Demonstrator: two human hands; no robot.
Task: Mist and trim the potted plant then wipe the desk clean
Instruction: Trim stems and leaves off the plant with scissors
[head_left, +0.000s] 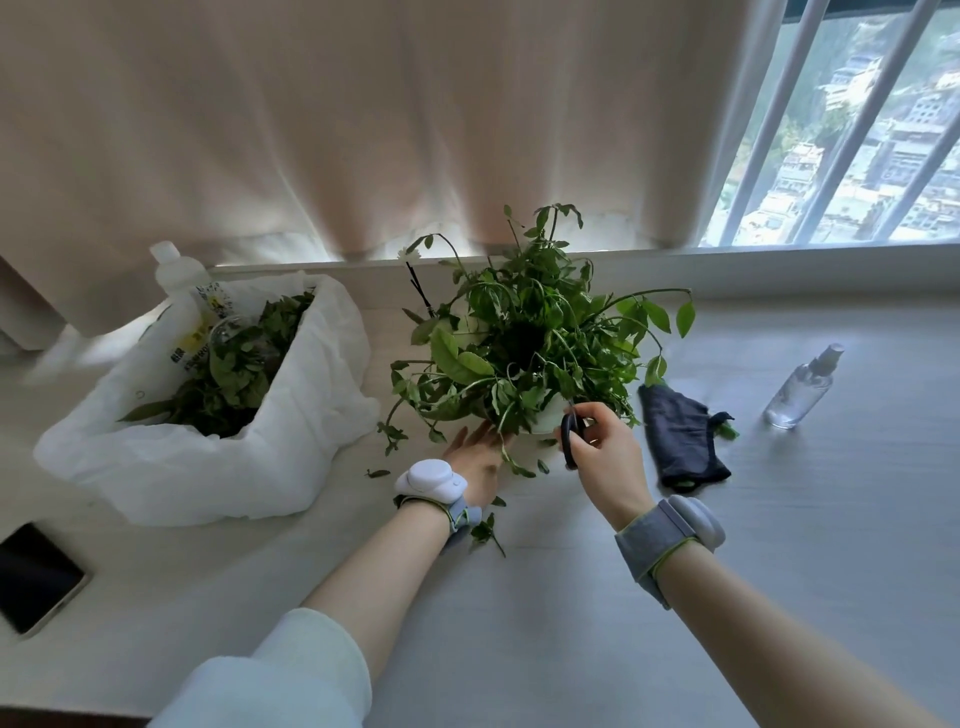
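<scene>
Potted plant stands mid-way along the tabletop. Right hand grips black scissors by the handles at the pot's right side. Left hand reaches under the foliage at the pot's left; its grip is hidden, cannot tell. Dark cloth and spray bottle lie right of the plant

Looks like a room in a high-rise flat. Shows in the long pale beige fabric curtain behind a smooth white desk, and in the glass window with white bars overlooking grey city buildings far below.
</scene>
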